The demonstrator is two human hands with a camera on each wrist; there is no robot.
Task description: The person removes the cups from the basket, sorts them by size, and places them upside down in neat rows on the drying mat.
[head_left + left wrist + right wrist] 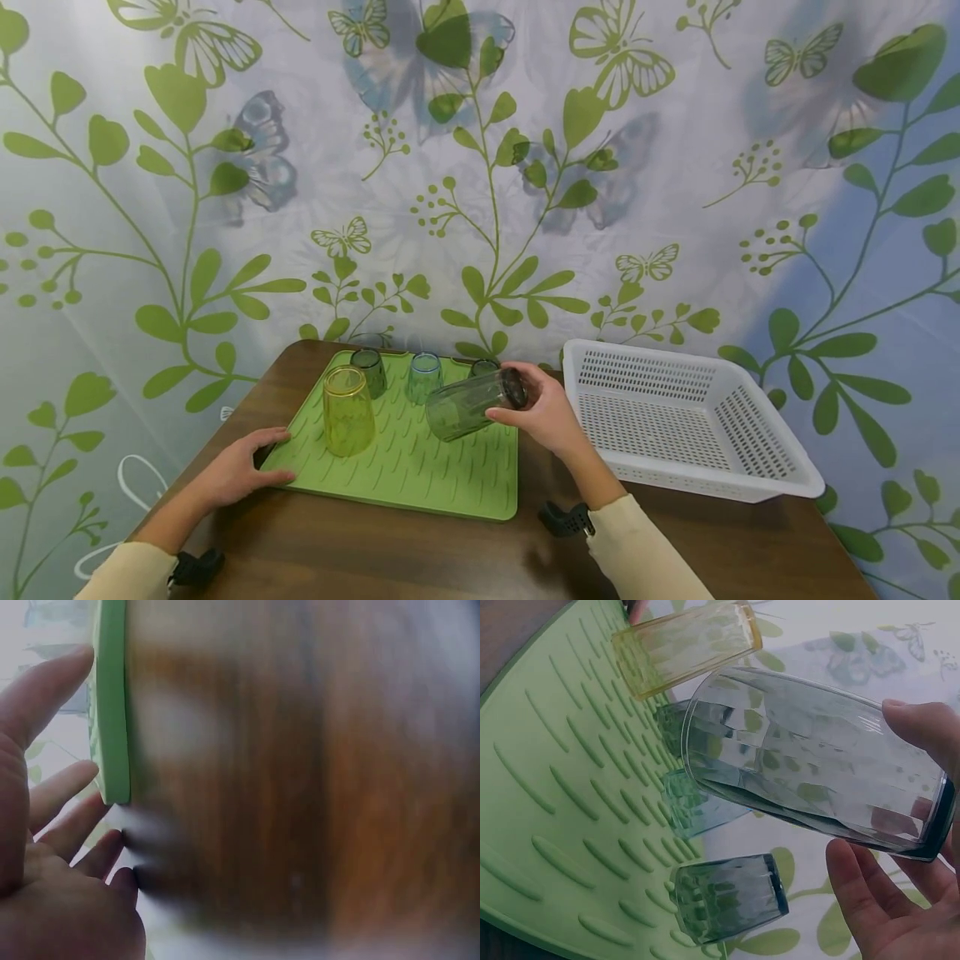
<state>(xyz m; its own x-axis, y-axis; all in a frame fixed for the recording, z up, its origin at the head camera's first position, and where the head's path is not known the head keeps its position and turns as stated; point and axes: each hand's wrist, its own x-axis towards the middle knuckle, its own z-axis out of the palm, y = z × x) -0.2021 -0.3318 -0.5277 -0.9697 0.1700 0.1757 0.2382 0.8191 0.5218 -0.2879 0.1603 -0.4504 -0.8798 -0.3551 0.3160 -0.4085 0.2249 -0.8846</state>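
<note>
My right hand (542,410) grips a tall grey faceted glass (468,406) near its thick dark base. The glass is tilted above the green drying mat (442,475), its mouth toward the lower left. My left hand (243,471) touches the mat's left edge, fingers and thumb spread apart in the left wrist view. A tall yellow glass (348,417) stands on the mat near that hand, wider end down. Behind it are a small dark grey glass (370,373) and a small blue-green glass (425,379). Another small dark glass (731,898) is partly hidden behind the held one in the head view.
To the right of the mat sits a white perforated plastic basket (697,467) on the brown wooden table (360,542). A curtain (480,208) with leaves and butterflies hangs behind the table. A white cord (123,483) shows at the left.
</note>
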